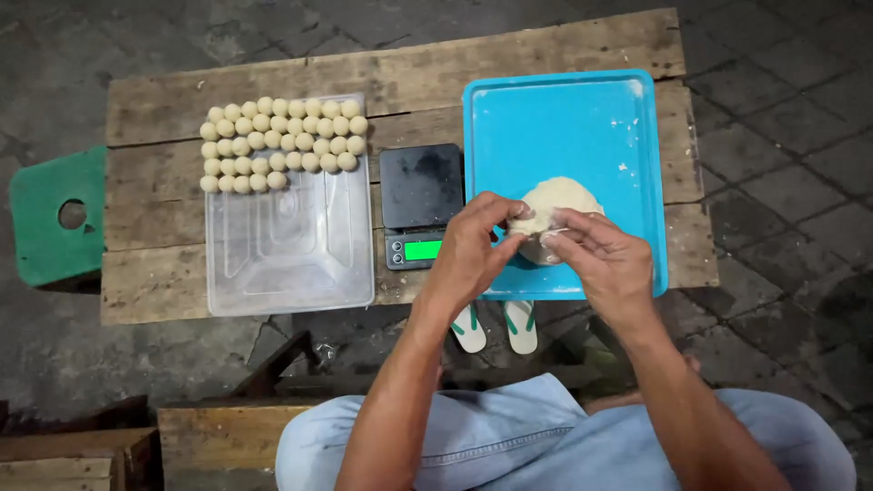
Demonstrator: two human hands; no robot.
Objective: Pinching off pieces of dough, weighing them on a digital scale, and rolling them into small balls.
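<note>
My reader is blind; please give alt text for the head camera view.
Two hands, left hand and right hand, pinch a dough lump over a blue tray. Beside it: a scale and a clear tray of dough balls.

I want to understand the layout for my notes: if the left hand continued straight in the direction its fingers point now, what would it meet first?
The left hand points right, so it would probably meet the pale dough lump on the blue plastic tray first; its fingertips already touch it.

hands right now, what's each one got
Left hand: closed, pinching the dough lump.
Right hand: closed, pinching the same dough lump.
</note>
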